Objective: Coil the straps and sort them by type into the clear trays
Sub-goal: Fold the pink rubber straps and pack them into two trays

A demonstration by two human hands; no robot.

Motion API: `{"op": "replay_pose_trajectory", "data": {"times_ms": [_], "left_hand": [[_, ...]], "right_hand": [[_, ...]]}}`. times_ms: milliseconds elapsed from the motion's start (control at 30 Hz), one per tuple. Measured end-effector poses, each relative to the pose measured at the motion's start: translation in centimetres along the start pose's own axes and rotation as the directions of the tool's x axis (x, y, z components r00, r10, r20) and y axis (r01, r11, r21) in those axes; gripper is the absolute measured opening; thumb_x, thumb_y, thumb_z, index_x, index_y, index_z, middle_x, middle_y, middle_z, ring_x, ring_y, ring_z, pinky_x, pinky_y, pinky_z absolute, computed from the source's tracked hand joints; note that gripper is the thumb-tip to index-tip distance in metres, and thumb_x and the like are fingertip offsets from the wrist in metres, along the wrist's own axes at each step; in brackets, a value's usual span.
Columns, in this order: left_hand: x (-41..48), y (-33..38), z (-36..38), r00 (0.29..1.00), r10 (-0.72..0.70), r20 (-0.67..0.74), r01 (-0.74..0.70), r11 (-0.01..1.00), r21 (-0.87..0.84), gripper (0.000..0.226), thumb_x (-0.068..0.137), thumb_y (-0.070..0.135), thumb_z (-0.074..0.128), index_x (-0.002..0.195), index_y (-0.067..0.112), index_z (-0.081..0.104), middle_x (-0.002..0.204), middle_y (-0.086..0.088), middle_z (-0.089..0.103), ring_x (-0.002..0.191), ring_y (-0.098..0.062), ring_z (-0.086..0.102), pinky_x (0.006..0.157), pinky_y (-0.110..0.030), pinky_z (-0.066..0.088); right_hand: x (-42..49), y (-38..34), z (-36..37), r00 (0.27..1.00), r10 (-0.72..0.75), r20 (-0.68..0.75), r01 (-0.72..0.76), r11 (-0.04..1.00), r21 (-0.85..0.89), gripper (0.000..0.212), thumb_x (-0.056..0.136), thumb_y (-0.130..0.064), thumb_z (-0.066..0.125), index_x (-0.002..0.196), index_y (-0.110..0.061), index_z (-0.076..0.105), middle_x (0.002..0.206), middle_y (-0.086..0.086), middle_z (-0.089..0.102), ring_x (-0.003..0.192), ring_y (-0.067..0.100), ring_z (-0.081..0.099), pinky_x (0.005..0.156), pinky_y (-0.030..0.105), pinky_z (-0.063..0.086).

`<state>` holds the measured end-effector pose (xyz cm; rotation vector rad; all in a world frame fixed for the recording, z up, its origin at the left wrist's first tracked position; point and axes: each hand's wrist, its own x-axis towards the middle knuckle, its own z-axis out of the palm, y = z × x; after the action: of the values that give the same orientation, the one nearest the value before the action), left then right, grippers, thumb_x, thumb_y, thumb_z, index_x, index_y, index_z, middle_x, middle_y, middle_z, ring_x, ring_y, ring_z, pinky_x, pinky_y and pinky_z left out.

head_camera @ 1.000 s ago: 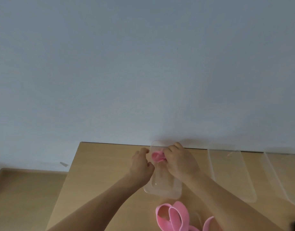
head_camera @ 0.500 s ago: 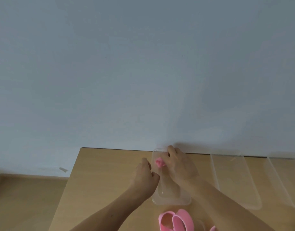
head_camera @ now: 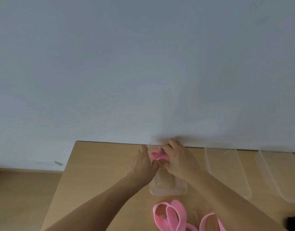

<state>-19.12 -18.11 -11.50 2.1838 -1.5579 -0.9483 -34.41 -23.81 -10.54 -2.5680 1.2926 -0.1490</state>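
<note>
Pink coiled strap (head_camera: 158,155): where is it, and who has hold of it? asks the desk.

"At the far end of the left clear tray (head_camera: 168,189), by the wall edge of the table (head_camera: 101,164). The right hand (head_camera: 178,157) has its fingers curled close round it. The left hand (head_camera: 141,164) curls at the tray's left wall, thumb against the coil. Whether it pinches wall or strap, I cannot tell."

"What could spoil it?"

"Release it carelessly and the springy roll may unwind, or hop over the rim. Loose pink straps (head_camera: 170,214) wait at the near edge."
</note>
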Motion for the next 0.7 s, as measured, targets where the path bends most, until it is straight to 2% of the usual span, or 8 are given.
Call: {"op": "replay_pose_trajectory", "data": {"times_ms": [100, 167, 267, 333, 400, 467, 600, 700], "left_hand": [[-0.3, -0.2, 0.5, 0.997, 0.056, -0.046, -0.05, 0.992, 0.119, 0.066, 0.094, 0.04, 0.049, 0.148, 0.012, 0.023, 0.137, -0.006, 0.045, 0.118, -0.028, 0.052, 0.09, -0.036, 0.044], [-0.7, -0.3, 0.4, 0.974, 0.19, -0.12, -0.155, 0.955, 0.254, 0.072, 0.092, 0.04, 0.049, 0.153, 0.015, 0.021, 0.144, -0.003, 0.038, 0.129, -0.024, 0.041, 0.1, -0.036, 0.039], [-0.8, -0.3, -0.1, 0.847, 0.5, -0.181, -0.361, 0.791, 0.495, 0.05, 0.08, 0.029, 0.07, 0.127, 0.016, 0.061, 0.136, -0.008, 0.056, 0.126, -0.031, 0.052, 0.098, -0.042, 0.047], [-0.4, -0.4, 0.0, 0.745, 0.64, -0.188, -0.444, 0.686, 0.576, 0.034, 0.071, 0.021, 0.079, 0.105, 0.015, 0.073, 0.117, -0.006, 0.069, 0.115, -0.032, 0.062, 0.09, -0.042, 0.053], [0.0, -0.3, 0.0, 0.719, 0.678, -0.153, -0.479, 0.642, 0.598, 0.027, 0.069, 0.019, 0.079, 0.095, 0.015, 0.076, 0.1, -0.001, 0.071, 0.106, -0.03, 0.066, 0.085, -0.038, 0.054], [0.1, -0.4, 0.0, 0.732, 0.675, -0.098, -0.485, 0.616, 0.621, 0.025, 0.068, 0.02, 0.078, 0.093, 0.015, 0.076, 0.093, 0.001, 0.069, 0.102, -0.029, 0.066, 0.084, -0.037, 0.054], [-0.2, -0.8, -0.2, 0.744, 0.667, -0.043, -0.48, 0.579, 0.659, 0.031, 0.071, 0.025, 0.073, 0.1, 0.014, 0.075, 0.099, 0.002, 0.068, 0.109, -0.028, 0.064, 0.088, -0.037, 0.054], [-0.3, -0.6, -0.8, 0.754, 0.653, -0.069, -0.485, 0.624, 0.613, 0.032, 0.077, 0.025, 0.056, 0.101, 0.016, 0.076, 0.101, 0.003, 0.07, 0.108, -0.026, 0.065, 0.087, -0.035, 0.055]], "right_hand": [[0.0, 0.1, -0.2, 1.0, 0.003, -0.022, -0.003, 1.0, 0.009, 0.031, 0.086, -0.037, 0.054, 0.104, -0.014, 0.065, 0.102, 0.001, 0.052, 0.102, 0.019, 0.052, 0.072, 0.034, 0.053], [0.0, 0.3, 0.0, 0.998, -0.013, -0.065, 0.008, 0.998, -0.067, 0.018, 0.083, -0.028, 0.067, 0.096, -0.014, 0.067, 0.096, 0.0, 0.055, 0.096, 0.02, 0.054, 0.071, 0.034, 0.053], [0.1, 0.4, 0.3, 0.989, -0.043, -0.142, 0.022, 0.989, -0.149, 0.018, 0.072, -0.021, 0.081, 0.082, -0.016, 0.067, 0.082, -0.001, 0.058, 0.081, 0.023, 0.056, 0.069, 0.034, 0.05], [0.3, 0.4, 0.6, 0.979, -0.065, -0.193, 0.031, 0.984, -0.174, 0.018, 0.071, -0.019, 0.082, 0.076, -0.016, 0.065, 0.076, 0.0, 0.057, 0.076, 0.024, 0.055, 0.065, 0.035, 0.048], [0.3, 0.4, 0.8, 0.977, -0.066, -0.202, 0.033, 0.987, -0.16, 0.02, 0.068, -0.015, 0.082, 0.074, -0.016, 0.063, 0.075, 0.0, 0.057, 0.074, 0.026, 0.056, 0.063, 0.036, 0.048], [0.2, 0.4, 0.9, 0.977, -0.054, -0.205, 0.028, 0.991, -0.128, 0.021, 0.066, -0.014, 0.083, 0.073, -0.017, 0.064, 0.075, 0.0, 0.057, 0.074, 0.027, 0.057, 0.061, 0.038, 0.049], [0.1, 0.5, 0.5, 0.974, -0.005, -0.226, 0.004, 1.0, -0.006, 0.013, 0.069, -0.015, 0.081, 0.075, -0.017, 0.069, 0.076, -0.001, 0.06, 0.077, 0.027, 0.059, 0.063, 0.038, 0.05], [-0.4, 0.9, 0.4, 0.969, 0.0, -0.248, 0.009, 0.999, 0.033, 0.013, 0.071, -0.018, 0.081, 0.081, -0.019, 0.073, 0.081, -0.003, 0.062, 0.081, 0.026, 0.06, 0.065, 0.036, 0.05]]}}
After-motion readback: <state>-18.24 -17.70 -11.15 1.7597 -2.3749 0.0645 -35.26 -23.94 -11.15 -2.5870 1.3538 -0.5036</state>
